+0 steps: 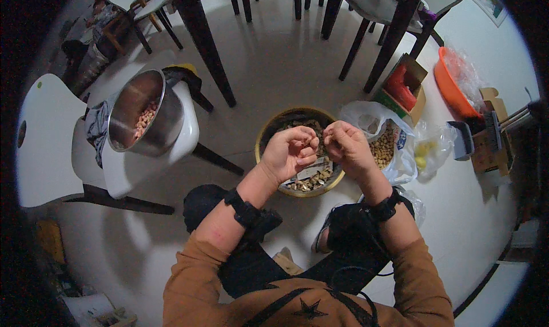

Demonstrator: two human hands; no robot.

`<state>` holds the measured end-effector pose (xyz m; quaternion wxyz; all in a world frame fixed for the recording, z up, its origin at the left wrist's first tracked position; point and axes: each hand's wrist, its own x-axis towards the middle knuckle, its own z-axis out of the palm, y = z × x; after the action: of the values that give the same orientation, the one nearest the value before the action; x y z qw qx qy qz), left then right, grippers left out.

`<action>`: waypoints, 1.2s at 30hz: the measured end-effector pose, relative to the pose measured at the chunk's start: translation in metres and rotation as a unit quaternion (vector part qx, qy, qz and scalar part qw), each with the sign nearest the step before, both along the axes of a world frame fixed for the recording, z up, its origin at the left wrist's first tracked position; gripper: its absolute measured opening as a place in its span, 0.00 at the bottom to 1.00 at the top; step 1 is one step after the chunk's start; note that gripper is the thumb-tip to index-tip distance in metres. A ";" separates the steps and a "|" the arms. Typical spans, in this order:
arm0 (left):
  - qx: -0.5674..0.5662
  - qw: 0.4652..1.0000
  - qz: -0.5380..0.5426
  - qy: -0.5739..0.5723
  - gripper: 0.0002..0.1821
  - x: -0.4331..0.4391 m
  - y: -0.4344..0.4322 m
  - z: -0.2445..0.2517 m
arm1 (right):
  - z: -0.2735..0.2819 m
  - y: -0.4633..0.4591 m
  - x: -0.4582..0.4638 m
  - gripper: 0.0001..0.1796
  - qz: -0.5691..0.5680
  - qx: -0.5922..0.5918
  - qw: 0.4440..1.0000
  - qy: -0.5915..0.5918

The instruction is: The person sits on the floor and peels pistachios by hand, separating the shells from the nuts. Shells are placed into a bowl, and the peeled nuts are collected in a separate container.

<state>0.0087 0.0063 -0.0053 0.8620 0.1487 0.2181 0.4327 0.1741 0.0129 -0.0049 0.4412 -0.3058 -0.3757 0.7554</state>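
Note:
My left hand (294, 151) and my right hand (346, 144) are close together above a round bin (262, 125) with a yellowish rim. Their fingers are curled, thumbs towards fingertips; anything pinched between them is too small to make out. Peanut shells (315, 180) lie in the bin over a piece of printed paper, partly hidden by my hands. Beside my right hand, a white plastic bag (401, 153) stands open with unshelled peanuts (381, 151) inside. On a white chair to the left, a tilted steel pot (165, 127) contains shelled pink peanuts (146, 120).
The white chair (128, 177) is at my left. Dark table legs (206, 48) rise ahead. To the right are an open carton (407, 91) with something red, an orange basin (454, 86) with clear plastic, a clear bag (433, 149) with yellow items, and a dustpan (461, 140).

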 end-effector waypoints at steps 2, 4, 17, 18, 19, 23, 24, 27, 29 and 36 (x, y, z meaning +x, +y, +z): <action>0.005 1.000 0.026 -0.003 0.12 -0.001 0.000 0.000 | 0.000 0.001 0.002 0.17 0.040 -0.084 0.989 0.113; 0.017 0.997 0.049 0.049 0.10 -0.003 0.000 0.001 | 0.001 0.002 0.002 0.17 0.034 -0.107 0.986 0.123; 0.059 0.979 0.021 0.195 0.07 0.003 -0.005 -0.003 | -0.005 -0.005 -0.011 0.07 -0.079 0.132 0.980 -0.128; 0.056 0.985 -0.001 0.163 0.08 0.003 -0.005 -0.004 | -0.006 -0.004 -0.012 0.07 -0.087 0.122 0.979 -0.139; 0.036 0.989 -0.025 0.140 0.08 0.003 -0.005 -0.005 | -0.007 -0.003 -0.013 0.07 -0.090 0.123 0.979 -0.135; 0.066 0.971 0.029 0.229 0.06 0.004 -0.005 -0.003 | -0.006 0.002 -0.009 0.11 -0.162 0.295 0.894 -0.295; 0.084 0.957 0.045 0.276 0.06 0.005 -0.005 -0.001 | -0.004 0.001 -0.007 0.12 -0.156 0.349 0.862 -0.332; 0.115 0.920 0.071 0.367 0.06 0.007 -0.007 0.003 | 0.002 0.001 -0.001 0.13 -0.132 0.473 0.772 -0.403; 0.100 0.922 0.052 0.371 0.07 0.006 -0.008 0.005 | 0.004 0.002 -0.002 0.14 -0.112 0.513 0.746 -0.410; 0.025 0.981 -0.014 0.192 0.07 0.000 -0.006 -0.004 | -0.002 -0.001 -0.005 0.09 -0.116 0.380 0.861 -0.317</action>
<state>0.0083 0.0003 -0.0094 0.8058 0.2538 0.3668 0.3896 0.1693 0.0120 -0.0066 0.4645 -0.3793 -0.7149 0.3597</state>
